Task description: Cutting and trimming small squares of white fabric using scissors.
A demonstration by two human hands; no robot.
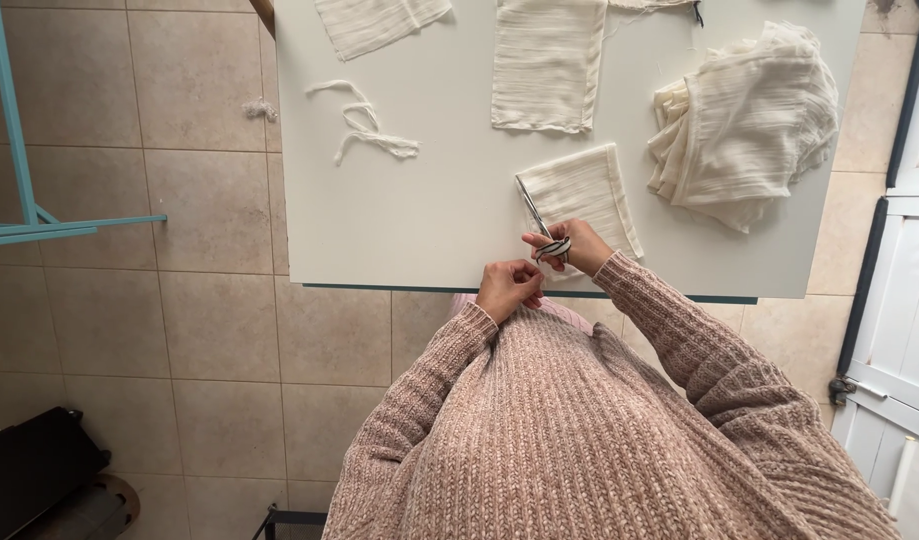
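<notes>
Right hand grips scissors beside folded cloth — left hand curled shut, empty

A room in a home, used as a small sewing corner. The floor is beige ceramic tile. A plain white table holds cut pieces of cream fabric: a folded square just beyond the fingers, a heaped pile further off to their right, and loose trimmed strips well to their left. A white panelled door stands at the right, a turquoise frame at the left.
</notes>
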